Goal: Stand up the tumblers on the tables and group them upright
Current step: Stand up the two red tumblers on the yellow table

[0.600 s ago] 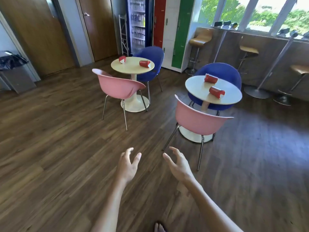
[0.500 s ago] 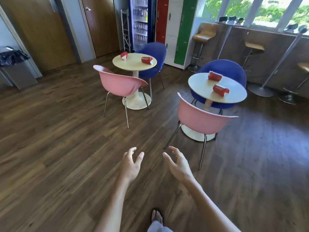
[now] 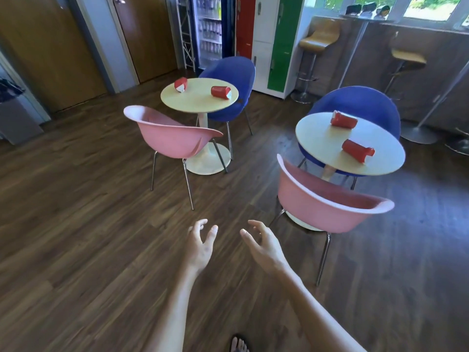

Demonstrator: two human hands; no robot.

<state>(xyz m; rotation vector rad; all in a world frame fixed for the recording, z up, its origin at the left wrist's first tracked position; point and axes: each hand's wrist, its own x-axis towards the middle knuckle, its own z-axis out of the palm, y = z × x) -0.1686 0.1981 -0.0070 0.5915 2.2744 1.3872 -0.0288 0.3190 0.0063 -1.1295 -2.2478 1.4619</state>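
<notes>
Floor (image 3: pixel 76 224) of dark wood; two round tables (image 3: pixel 200 100) (image 3: pixel 327 146), each bearing two toppled red tumblers (image 3: pixel 220 92); my left hand (image 3: pixel 199 246) and right hand (image 3: pixel 265 246) spread, empty.

Bright daylight from windows (image 3: pixel 429 8) at upper right; glass overexposed, greenery outside washed out. Soft glare on wood floor (image 3: pixel 76 224) at left. Faint shadows under pink chairs. Strong wide-angle distortion: door frames and lockers (image 3: pixel 269 41) lean outward at edges. Slight motion blur throughout, strongest at floor bottom corners; centre moderately sharp.
</notes>
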